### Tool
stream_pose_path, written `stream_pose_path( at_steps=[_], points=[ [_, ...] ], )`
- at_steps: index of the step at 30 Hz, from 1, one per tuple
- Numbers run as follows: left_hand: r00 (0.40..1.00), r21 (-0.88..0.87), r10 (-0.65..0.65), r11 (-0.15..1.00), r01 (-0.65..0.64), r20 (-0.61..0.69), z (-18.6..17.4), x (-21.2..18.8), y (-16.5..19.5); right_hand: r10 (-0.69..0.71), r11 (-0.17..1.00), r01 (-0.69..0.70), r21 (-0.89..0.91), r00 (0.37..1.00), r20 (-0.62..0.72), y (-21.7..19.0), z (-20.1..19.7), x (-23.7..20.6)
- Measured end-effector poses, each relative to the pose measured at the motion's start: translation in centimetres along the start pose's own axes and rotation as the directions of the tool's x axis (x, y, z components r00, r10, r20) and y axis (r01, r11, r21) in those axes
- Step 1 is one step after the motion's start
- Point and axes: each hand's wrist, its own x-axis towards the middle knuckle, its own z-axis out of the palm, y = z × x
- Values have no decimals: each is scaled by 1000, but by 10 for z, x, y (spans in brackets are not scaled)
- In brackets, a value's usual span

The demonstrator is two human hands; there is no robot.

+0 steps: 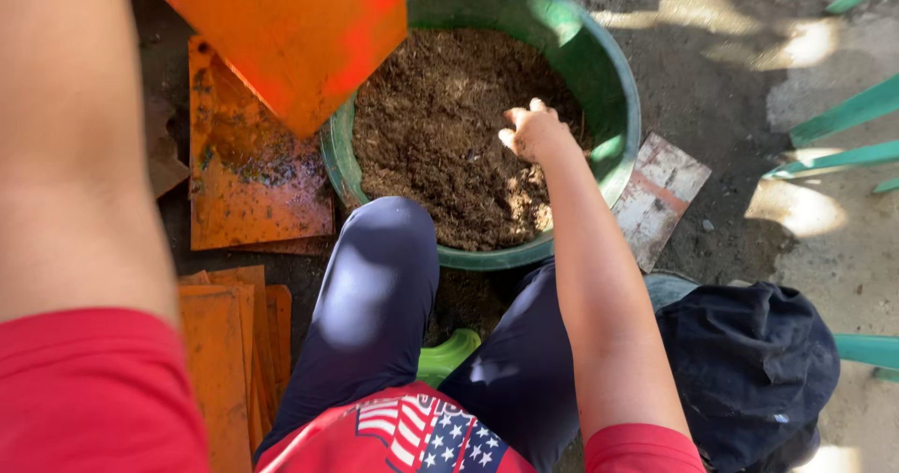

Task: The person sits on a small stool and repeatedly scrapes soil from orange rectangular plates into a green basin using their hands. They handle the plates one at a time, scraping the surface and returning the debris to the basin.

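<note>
My right hand [536,132] hangs over the soil [440,136] in the green tub [613,80], fingers curled nearly shut, perhaps on a pinch of it; the soil lies straight below. My left hand is out of view, its arm raised beside the orange sheet [290,33].

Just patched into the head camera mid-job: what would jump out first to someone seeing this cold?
The big green tub of brown soil at top centre grabs the eye first, with the right hand closed in a loose fist over the soil. Next comes the bright orange sheet raised over the tub's left rim; the left hand holding it is out of view. More orange sheets lie stacked on the ground at lower left.
</note>
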Motion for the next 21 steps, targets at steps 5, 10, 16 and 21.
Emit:
stream_pose_path(
  at_steps=[5, 10, 16, 21],
  points=[
    [998, -5, -56, 998, 56, -40, -45, -29, -6, -51, 994, 48, -99, 998, -29, 1, 5, 5],
    [984, -18, -143, 990, 142, -105, -73, -82, -44, -23, 746, 44, 664, 999, -40, 7, 15, 25],
    [933, -108, -305, 951, 289, -189, -105, -147, -98, -62, 972, 74, 222, 996, -64, 7, 23, 32],
    [837, -443, -509, 809, 386, -200, -138, -225, -165, -86, 989, 94, 115, 994, -74, 24, 34, 47]
  ],
)
